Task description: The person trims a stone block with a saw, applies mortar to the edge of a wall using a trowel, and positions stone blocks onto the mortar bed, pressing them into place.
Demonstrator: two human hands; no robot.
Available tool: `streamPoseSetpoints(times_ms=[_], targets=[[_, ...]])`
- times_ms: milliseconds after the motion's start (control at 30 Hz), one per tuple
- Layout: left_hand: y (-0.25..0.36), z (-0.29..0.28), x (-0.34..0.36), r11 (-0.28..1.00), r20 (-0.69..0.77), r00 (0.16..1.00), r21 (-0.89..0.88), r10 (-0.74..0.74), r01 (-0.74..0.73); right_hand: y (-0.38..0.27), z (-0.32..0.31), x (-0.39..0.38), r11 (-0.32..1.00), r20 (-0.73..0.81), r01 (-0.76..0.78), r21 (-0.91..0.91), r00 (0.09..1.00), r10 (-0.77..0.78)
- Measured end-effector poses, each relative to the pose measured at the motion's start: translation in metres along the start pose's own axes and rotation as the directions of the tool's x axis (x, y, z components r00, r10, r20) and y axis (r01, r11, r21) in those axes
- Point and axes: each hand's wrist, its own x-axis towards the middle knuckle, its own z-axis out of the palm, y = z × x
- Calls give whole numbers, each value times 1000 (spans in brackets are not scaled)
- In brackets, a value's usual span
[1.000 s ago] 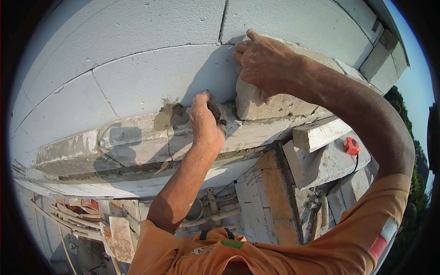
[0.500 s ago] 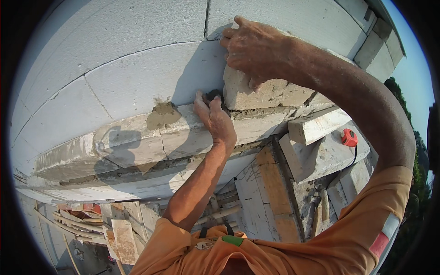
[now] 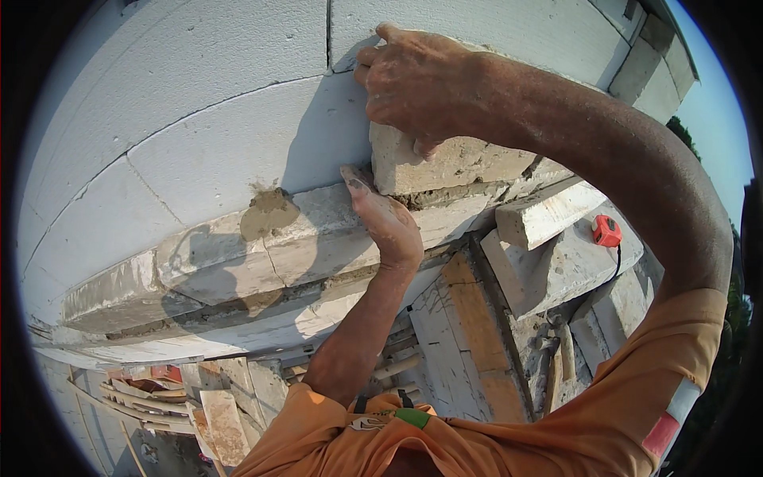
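Observation:
My right hand (image 3: 421, 83) grips a pale concrete block (image 3: 453, 163) from above. Its thumb presses on the near face while the fingers bend over the block's upper left part. Low at that block's left end is my left hand (image 3: 388, 219), with digits stretched up against the corner. Part of its fingers is hidden, and I see nothing held in it. Under both hands runs a ledge of pale blocks (image 3: 230, 258). Grey mortar (image 3: 421, 199) shows in the joint beneath the gripped block, and a wet mortar patch (image 3: 269, 213) sticks to the ledge and wall on the left.
A white block wall (image 3: 230, 135) rises behind the ledge. At lower right, a red tape measure (image 3: 606, 230) rests on a loose slab (image 3: 548, 274), near a hammer (image 3: 552, 358). Wooden poles (image 3: 143, 401) and boards lie far below on the left.
My left hand has turned, its digits now against the block's lower corner; the dark lump beside them is no longer visible. My right hand keeps its grip on the block. The whole view has shifted slightly.

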Motion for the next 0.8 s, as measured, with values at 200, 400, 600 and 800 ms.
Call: streamPoseSetpoints(times_ms=[200, 400, 600, 800], targets=[[34, -33, -4, 970, 13, 988, 191, 153, -152, -4, -3, 5, 999, 0, -9, -31, 1000, 9], [59, -19, 23, 579, 505, 862, 695, 26, -425, -7, 6, 1, 1000, -40, -12, -27, 999, 11], [67, -12, 33, 593, 478, 856, 753, -198, -284, -11, -1, -4, 997, 116, 20, -79, 993, -11], [77, -12, 44, 490, 509, 842, 788, -180, -372, 33, 10, -68, 952, -665, -255, 166, 684, 299]])
